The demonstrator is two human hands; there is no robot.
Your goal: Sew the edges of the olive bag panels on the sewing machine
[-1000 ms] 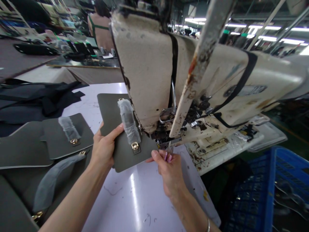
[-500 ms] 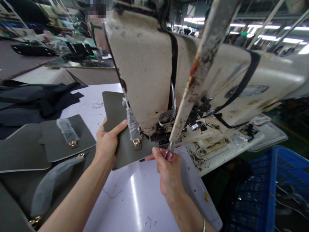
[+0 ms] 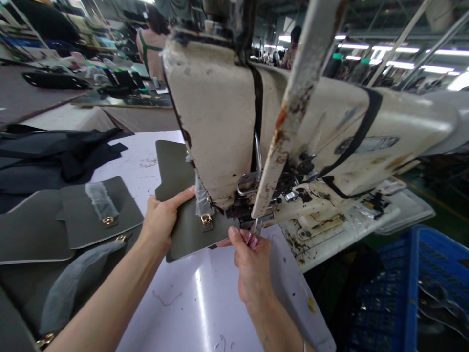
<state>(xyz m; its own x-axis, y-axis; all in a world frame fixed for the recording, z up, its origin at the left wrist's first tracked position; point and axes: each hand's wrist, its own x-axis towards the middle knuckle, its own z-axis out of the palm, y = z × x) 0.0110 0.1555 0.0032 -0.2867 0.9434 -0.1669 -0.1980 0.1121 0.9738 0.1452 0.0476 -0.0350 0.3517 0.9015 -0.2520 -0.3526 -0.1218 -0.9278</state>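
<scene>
A dark grey-green panel (image 3: 190, 237) with a gold clasp (image 3: 206, 220) and a plastic-wrapped strap lies partly under the head of a worn sewing machine (image 3: 216, 112). My left hand (image 3: 161, 220) grips the panel's left side, thumb on top and fingers hidden beneath. Pink-handled scissors (image 3: 252, 239) are held in my right hand (image 3: 254, 264), blades pointing up near the needle area. The fingers of that hand also reach the panel's right front edge. The needle itself is hidden.
Similar panels with wrapped straps (image 3: 100, 215) lie at the left, below black fabric pieces (image 3: 54, 156). A rusty bar (image 3: 284, 122) slants before the machine. A blue crate (image 3: 414, 288) stands at lower right. A person (image 3: 152, 44) is behind another table.
The view has shifted slightly, moving the machine a little left in the picture. Both hands keep their holds, and the panel stays nearly in place.
</scene>
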